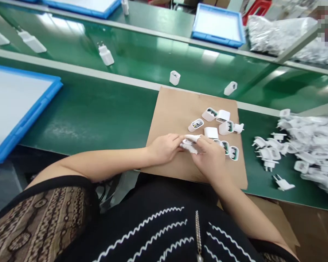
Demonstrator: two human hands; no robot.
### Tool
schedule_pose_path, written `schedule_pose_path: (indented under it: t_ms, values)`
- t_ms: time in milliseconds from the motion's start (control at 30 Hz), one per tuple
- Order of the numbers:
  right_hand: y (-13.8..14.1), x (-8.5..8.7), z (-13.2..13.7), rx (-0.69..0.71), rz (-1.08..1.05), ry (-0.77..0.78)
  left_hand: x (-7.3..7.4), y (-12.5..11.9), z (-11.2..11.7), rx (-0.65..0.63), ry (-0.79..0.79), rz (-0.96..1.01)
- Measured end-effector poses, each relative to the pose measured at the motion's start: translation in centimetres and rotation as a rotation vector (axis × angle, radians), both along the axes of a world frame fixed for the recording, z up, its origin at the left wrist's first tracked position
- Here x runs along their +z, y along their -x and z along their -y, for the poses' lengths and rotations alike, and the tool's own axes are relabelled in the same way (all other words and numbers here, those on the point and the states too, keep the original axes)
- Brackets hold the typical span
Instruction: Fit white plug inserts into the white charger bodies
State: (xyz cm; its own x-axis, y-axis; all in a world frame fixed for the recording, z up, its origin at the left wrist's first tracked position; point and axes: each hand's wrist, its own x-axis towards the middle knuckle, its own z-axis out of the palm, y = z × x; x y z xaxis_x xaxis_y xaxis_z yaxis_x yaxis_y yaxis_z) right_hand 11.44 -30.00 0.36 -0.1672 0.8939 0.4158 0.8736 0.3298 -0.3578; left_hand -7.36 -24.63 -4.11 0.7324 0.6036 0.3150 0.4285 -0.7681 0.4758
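around: loose white plastic charger shells (218,122) on brown cardboard sheet (177,116) | held: small white plastic plug part (190,145) | left hand (164,147) and right hand (209,156) both pinching it

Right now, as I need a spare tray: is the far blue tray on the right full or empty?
Empty: the blue tray shows only a bare pale floor.

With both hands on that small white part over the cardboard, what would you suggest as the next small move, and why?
I would probably set the white part down among the white shells just past the right hand. Both it and the left hand pinch the part above the cardboard sheet, and the shells lie grouped close by with bare cardboard beside them.
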Motion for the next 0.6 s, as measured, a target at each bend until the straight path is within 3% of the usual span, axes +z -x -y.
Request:
schedule_pose_path:
  t_ms: [67, 133, 233, 333, 400, 467, 600]
  values:
    - [-2.2, 0.1, 0.0, 0.002, -0.171, 0.064, 0.9, 0.7, -0.9, -0.044, 0.084, 0.060]
    - [-6.0, 0.2, 0.1, -0.130, -0.238, 0.026, 1.5, 1.4, -3.0, -0.002, 0.100, 0.165]
    - [-13.4, -0.5, 0.4, -0.489, 0.031, -0.124, 2.1, 1.9, -8.0, 0.291, 0.033, 0.272]
    - [-19.8, -2.7, 0.5, -0.734, 0.330, -0.050, 2.2, 0.5, -13.8, 0.483, 0.023, 0.180]
    - [-22.5, -4.5, 0.4, -0.753, 0.368, -0.022, 2.1, -1.5, -17.2, 0.474, 0.036, 0.105]
    - [-23.9, -5.7, 0.2, -0.680, 0.361, -0.066, 1.9, -4.0, -19.9, 0.457, 0.055, 0.054]
    - [-24.6, -5.3, 0.5, -0.545, 0.322, -0.163, 1.8, -7.7, -23.1, 0.545, 0.122, -0.056]
